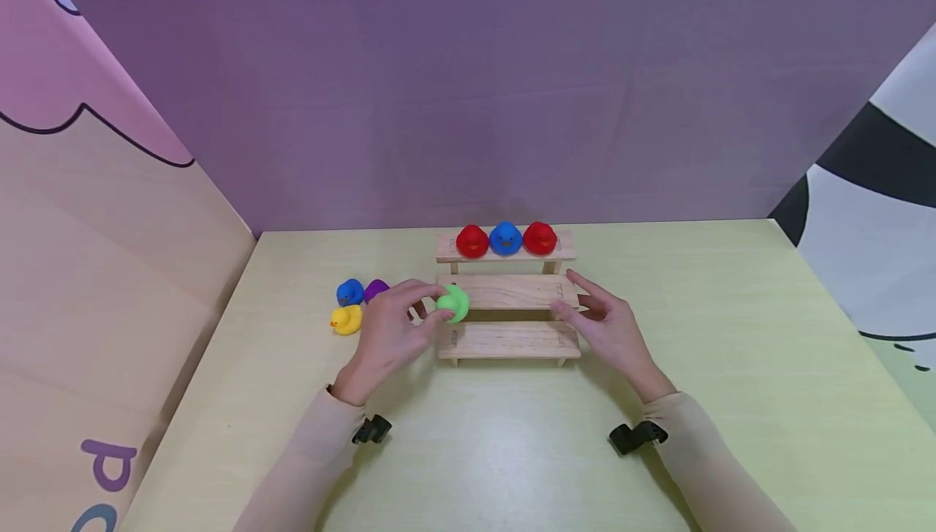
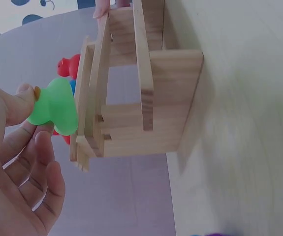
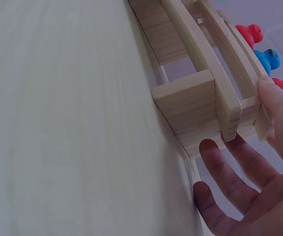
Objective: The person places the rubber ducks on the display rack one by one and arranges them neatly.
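My left hand (image 1: 395, 329) pinches a green rubber duck (image 1: 454, 303) between thumb and fingers, at the left end of the middle step of a three-step wooden stand (image 1: 512, 340). Seen from the left wrist, the green duck (image 2: 57, 105) is tilted beside the steps; whether it touches the wood I cannot tell. At the other end, my right hand (image 1: 610, 333) grips the middle step, thumb at its front edge and index finger behind. The other fingers of the right hand (image 3: 259, 191) are spread below. On the top step sit a red duck (image 1: 472, 242), a blue duck (image 1: 505, 239) and another red duck (image 1: 539, 239).
Left of the stand, a blue duck (image 1: 349, 292), a yellow duck (image 1: 347, 320) and a purple duck (image 1: 376, 290) stand close together on the pale table (image 1: 497, 451). The left hand partly covers the purple one. A purple backdrop (image 1: 512, 93) rises behind the table.
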`<state>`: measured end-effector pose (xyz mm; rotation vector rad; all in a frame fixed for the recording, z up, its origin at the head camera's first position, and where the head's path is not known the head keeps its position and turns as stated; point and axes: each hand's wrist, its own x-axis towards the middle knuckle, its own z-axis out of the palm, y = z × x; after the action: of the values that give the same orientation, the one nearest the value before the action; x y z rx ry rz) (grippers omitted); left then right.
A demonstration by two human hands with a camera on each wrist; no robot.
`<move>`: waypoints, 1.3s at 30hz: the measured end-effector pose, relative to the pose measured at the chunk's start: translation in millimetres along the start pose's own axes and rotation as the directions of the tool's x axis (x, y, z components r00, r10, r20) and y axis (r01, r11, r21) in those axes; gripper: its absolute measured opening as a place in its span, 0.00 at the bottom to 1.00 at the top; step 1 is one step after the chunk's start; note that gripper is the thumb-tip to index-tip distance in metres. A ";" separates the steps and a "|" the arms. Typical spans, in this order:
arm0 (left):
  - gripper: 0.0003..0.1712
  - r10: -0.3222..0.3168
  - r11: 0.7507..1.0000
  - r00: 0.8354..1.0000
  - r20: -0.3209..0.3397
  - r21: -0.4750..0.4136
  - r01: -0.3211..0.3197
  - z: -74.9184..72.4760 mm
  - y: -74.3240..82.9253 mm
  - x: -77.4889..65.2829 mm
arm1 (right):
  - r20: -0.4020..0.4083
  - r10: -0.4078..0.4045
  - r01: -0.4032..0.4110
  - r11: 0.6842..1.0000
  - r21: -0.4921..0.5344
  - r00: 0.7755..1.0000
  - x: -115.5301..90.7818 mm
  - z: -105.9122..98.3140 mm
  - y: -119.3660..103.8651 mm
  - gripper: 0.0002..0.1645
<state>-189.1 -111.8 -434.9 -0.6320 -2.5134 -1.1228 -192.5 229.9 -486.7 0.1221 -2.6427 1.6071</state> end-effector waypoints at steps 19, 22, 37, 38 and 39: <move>0.20 -0.053 0.991 0.996 0.074 -0.117 0.061 31.8 15.6 18.2 | -0.009 -0.007 0.007 1.000 0.003 1.000 -1.3 -0.4 0.5 0.41; 0.21 -0.059 0.992 0.995 0.076 -0.111 0.067 36.2 18.1 20.7 | -0.005 -0.009 0.009 1.000 0.012 1.000 -1.7 -0.5 -1.0 0.41; 0.19 -0.075 0.989 0.994 0.075 -0.122 0.084 59.5 38.0 35.9 | -0.005 -0.007 0.007 1.000 0.012 1.000 -2.6 0.1 -4.7 0.41; 0.19 -0.075 0.988 0.994 0.075 -0.130 0.084 61.2 39.2 36.9 | -0.006 -0.004 0.004 1.000 0.011 1.000 -2.8 0.0 -4.9 0.41; 0.19 -0.076 0.987 0.994 0.075 -0.138 0.086 62.9 40.4 37.7 | -0.005 -0.002 0.002 1.000 0.010 1.000 -3.0 -0.2 -5.4 0.41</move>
<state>-207.1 -30.0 -433.2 -0.6202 -2.5550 -1.3398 -189.0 227.7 -482.1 0.1204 -2.6303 1.6185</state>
